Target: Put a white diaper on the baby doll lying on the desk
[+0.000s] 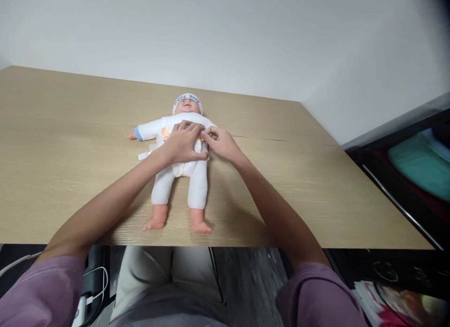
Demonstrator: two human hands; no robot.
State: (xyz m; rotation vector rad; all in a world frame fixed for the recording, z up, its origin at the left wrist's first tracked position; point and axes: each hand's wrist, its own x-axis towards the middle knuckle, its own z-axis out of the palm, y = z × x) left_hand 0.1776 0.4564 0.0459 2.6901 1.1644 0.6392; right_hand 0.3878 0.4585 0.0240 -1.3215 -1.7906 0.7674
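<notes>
A baby doll (188,117) in a white suit and a cap with blue lettering lies on its back, its feet toward me. Around its hips is a white diaper (184,169), whose front is partly covered by my hands. My left hand (183,143) rests across the diaper's front with the thumb spread away from the fingers. At the waist on the doll's right-hand side in view, my right hand (222,143) pinches the diaper's edge; the exact part between the fingertips is hidden. A loose white diaper tab (144,155) sticks out on the left side.
The wooden table (281,177) has its front edge just beyond the doll's feet, and a pale wall (211,41) stands behind it. At the right is a dark-framed cabinet (397,195). A white cable (21,260) hangs at lower left.
</notes>
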